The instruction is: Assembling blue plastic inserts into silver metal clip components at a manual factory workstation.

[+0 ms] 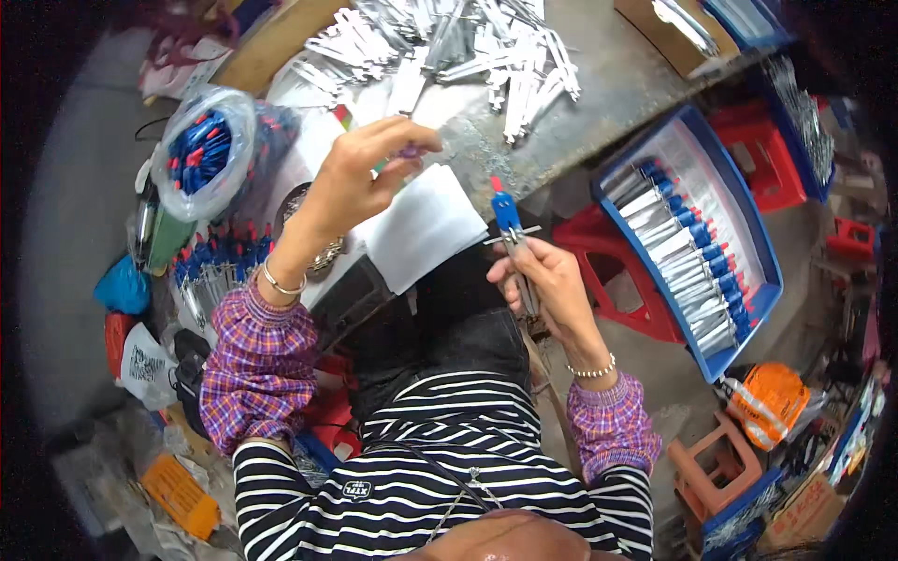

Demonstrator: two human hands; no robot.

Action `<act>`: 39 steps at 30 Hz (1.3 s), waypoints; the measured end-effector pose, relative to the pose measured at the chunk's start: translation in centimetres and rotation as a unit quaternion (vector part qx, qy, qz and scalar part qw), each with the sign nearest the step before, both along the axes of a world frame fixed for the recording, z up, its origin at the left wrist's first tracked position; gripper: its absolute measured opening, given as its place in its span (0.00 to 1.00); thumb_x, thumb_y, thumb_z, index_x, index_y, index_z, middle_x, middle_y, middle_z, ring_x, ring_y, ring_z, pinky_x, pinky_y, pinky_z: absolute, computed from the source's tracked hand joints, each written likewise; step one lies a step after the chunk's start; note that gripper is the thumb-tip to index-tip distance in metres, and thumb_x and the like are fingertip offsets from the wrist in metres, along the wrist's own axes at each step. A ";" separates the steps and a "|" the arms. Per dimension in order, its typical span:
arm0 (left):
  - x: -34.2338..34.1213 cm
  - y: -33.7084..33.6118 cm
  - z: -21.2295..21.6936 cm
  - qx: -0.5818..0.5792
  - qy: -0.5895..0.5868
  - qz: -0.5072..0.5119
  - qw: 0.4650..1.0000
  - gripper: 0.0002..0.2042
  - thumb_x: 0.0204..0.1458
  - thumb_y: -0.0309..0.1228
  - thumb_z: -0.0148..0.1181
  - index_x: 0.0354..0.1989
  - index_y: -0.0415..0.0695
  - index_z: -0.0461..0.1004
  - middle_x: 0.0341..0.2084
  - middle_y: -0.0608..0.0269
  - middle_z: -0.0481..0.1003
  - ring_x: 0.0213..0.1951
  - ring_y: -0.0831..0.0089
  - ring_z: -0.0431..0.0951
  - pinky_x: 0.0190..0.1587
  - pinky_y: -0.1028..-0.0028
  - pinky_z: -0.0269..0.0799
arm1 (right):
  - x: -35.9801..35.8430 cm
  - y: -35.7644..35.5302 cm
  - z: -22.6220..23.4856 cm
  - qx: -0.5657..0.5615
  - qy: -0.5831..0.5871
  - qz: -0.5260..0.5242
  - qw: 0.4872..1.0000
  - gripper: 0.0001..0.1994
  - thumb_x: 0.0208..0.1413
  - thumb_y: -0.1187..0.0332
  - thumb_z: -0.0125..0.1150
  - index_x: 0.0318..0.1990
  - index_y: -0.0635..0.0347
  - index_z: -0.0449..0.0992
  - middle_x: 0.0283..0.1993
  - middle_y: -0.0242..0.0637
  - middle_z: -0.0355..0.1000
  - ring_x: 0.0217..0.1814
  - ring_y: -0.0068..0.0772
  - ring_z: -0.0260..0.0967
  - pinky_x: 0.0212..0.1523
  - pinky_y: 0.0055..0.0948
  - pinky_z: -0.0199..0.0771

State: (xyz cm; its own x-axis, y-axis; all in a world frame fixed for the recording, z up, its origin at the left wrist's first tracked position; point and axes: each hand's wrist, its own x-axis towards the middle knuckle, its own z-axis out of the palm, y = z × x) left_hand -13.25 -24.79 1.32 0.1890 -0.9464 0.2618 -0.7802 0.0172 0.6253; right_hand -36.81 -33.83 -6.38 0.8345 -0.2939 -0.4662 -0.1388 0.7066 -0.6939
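My right hand (547,280) grips a drawing compass (506,211) by its metal legs, its blue head with a red tip pointing up and away from me. A thin metal rod crosses the compass just below the blue part. My left hand (360,173) hovers near a white sheet or stack of paper (426,229) at the table's near edge. Its fingers are bent toward the thumb, and a small purple bit shows between them; what it is I cannot make out.
Loose metal compass parts (449,47) lie heaped on the table (599,84). At right, a blue tray (769,297) of compasses rests on a red stool (617,271). A clear bag (168,192) of blue heads and a bunch of compasses (210,271) stand at left.
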 end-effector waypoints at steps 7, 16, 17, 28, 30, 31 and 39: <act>5.4 3.3 -0.1 0.078 -0.245 0.003 0.966 0.11 0.40 0.15 0.52 0.33 0.38 0.73 0.29 0.58 0.72 0.36 0.59 0.73 0.37 0.67 0.70 | -1.0 1.1 0.7 -0.006 -0.010 0.001 1.000 0.14 0.61 0.67 0.49 0.46 0.70 0.69 0.30 0.40 0.73 0.22 0.17 0.66 0.22 0.16 0.69; 8.7 6.3 -1.7 0.056 -0.225 0.056 0.971 0.16 0.37 0.12 0.51 0.36 0.38 0.73 0.37 0.56 0.73 0.45 0.57 0.71 0.47 0.67 0.69 | -0.9 2.5 1.8 -0.073 -0.012 0.022 0.997 0.11 0.60 0.69 0.50 0.43 0.69 0.70 0.32 0.38 0.72 0.26 0.19 0.68 0.27 0.17 0.70; 8.6 6.3 -1.7 0.035 -0.214 0.055 0.975 0.15 0.38 0.13 0.52 0.37 0.38 0.73 0.38 0.55 0.73 0.45 0.57 0.72 0.47 0.66 0.69 | -0.8 2.7 2.0 -0.109 0.011 0.030 0.994 0.10 0.59 0.69 0.50 0.42 0.69 0.70 0.31 0.36 0.71 0.26 0.19 0.68 0.27 0.17 0.71; -3.5 10.6 -0.6 0.096 0.407 0.023 0.908 0.13 0.51 0.25 0.58 0.46 0.38 0.72 0.35 0.60 0.78 0.39 0.76 0.77 0.41 0.77 0.73 | 1.0 7.8 3.9 -0.209 -0.071 0.048 0.974 0.07 0.57 0.73 0.51 0.34 0.72 0.70 0.35 0.35 0.62 0.30 0.25 0.67 0.31 0.23 0.71; -5.0 11.8 -0.9 0.101 0.447 0.030 0.888 0.14 0.50 0.25 0.60 0.46 0.37 0.72 0.34 0.62 0.77 0.37 0.80 0.75 0.40 0.79 0.72 | 1.4 8.9 4.2 -0.231 -0.069 0.063 0.969 0.07 0.58 0.74 0.50 0.35 0.72 0.70 0.35 0.35 0.63 0.30 0.24 0.67 0.32 0.23 0.70; -5.6 12.4 -1.1 0.091 0.442 0.040 0.892 0.14 0.50 0.25 0.60 0.46 0.36 0.72 0.33 0.63 0.77 0.36 0.81 0.74 0.39 0.79 0.71 | 1.5 9.5 4.2 -0.230 -0.077 0.079 0.967 0.07 0.58 0.74 0.50 0.35 0.72 0.70 0.35 0.35 0.63 0.30 0.24 0.67 0.32 0.23 0.70; -7.0 17.1 -1.2 0.029 0.482 0.117 0.868 0.14 0.46 0.22 0.63 0.41 0.33 0.72 0.32 0.65 0.75 0.35 0.82 0.73 0.40 0.79 0.70 | 2.5 12.9 3.7 -0.321 -0.111 0.148 0.929 0.06 0.56 0.78 0.50 0.38 0.71 0.71 0.41 0.38 0.66 0.39 0.23 0.67 0.35 0.19 0.65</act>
